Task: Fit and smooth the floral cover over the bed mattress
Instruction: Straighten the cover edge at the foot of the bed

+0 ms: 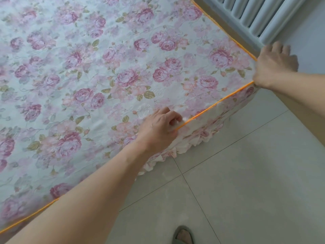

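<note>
The floral cover [98, 71], pale with pink roses and orange piping along its edges, lies spread over the bed mattress. Its ruffled skirt [207, 131] hangs down the near side and bunches toward the floor. My left hand [158, 124] grips the piped edge partway along the near side, fingers curled round the fabric. At the mattress corner my right hand [274, 67] lies over the cover, its fingers reaching down the far side; the fingertips are blurred, so whether they hold fabric is unclear.
A white radiator [253, 16] stands against the wall just beyond the bed corner. Grey floor tiles [246, 182] run along the near side. A foot in a green slipper [182, 235] shows at the bottom edge.
</note>
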`<state>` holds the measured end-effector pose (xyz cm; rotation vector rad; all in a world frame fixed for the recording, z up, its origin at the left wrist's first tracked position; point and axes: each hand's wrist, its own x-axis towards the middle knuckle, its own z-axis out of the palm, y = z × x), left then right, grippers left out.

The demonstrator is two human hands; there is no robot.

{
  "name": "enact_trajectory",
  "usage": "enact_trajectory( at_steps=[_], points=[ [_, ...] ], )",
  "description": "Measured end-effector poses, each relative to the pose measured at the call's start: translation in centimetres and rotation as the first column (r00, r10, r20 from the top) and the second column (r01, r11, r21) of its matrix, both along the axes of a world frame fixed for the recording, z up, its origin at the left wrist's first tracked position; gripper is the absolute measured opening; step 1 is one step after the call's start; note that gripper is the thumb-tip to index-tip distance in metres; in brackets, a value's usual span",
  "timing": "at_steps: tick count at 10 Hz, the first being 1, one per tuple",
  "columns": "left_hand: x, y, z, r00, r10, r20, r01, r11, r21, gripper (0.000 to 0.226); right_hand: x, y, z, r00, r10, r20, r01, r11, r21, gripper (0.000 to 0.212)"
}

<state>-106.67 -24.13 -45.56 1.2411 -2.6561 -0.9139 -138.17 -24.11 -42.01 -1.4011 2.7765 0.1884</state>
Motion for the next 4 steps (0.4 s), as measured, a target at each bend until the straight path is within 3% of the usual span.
enact_trajectory(
  at_steps=[1,2,3,4],
  points=[
    [-0.6,0.6,0.1,0.999,-0.026,0.032,0.028,0.999,-0.041,0.040,1.4,0.9,-1.0,0.896,0.427,0.122,-0.430,0.903,-0.004,0.065],
    [-0.6,1.6,0.9,0.997,-0.051,0.060,0.053,0.998,-0.041,0.038,1.8,3.3,-0.7,0.933,0.357,0.054,-0.356,0.884,0.303,0.056],
    [0.6,2.0,2.2,0.999,-0.028,0.032,0.025,0.994,0.108,0.034,2.7,4.8,1.3,0.960,0.192,-0.202,-0.060,0.851,0.522,0.033],
    [2.9,4.0,3.9,0.999,0.033,0.022,-0.038,0.955,0.295,0.035,4.8,6.1,2.4,0.941,0.241,-0.236,-0.095,0.860,0.501,0.029]
  ],
)
